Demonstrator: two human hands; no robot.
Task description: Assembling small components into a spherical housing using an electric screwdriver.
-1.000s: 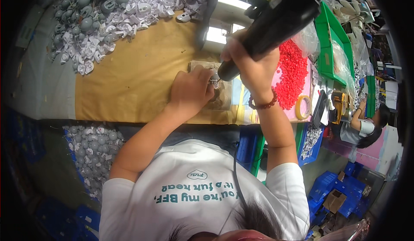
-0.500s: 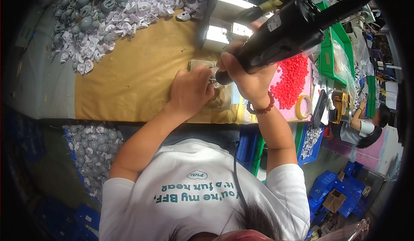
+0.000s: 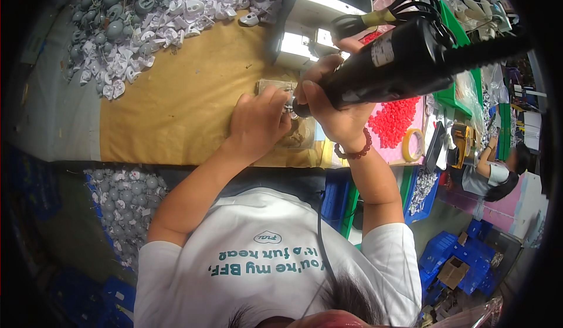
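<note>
Black and matte, the electric screwdriver (image 3: pixel 399 64) is a thick barrel with a pale label near its middle and a bundle of black cable looped at its upper end. Its long axis runs slantwise across the picture, from the upper right down to the lower left, and the narrow tip points down-left at a small part (image 3: pixel 290 108) lying on a clear block (image 3: pixel 296 130) on the tan mat (image 3: pixel 182 99). The right hand (image 3: pixel 331 108) is wrapped around the lower part of the barrel, fingers clenched on it, with a red bead bracelet (image 3: pixel 353 151) at the wrist. The left hand (image 3: pixel 257 123) lies on the block just beside the tip, its fingers bent down on the small part and pinning it; how firmly cannot be told. Grey and white plastic pieces (image 3: pixel 141 23) are heaped at the mat's far edge, and red pieces (image 3: pixel 399 120) lie on a pink tray to the right, beside a roll of yellow tape (image 3: pixel 415 145).
</note>
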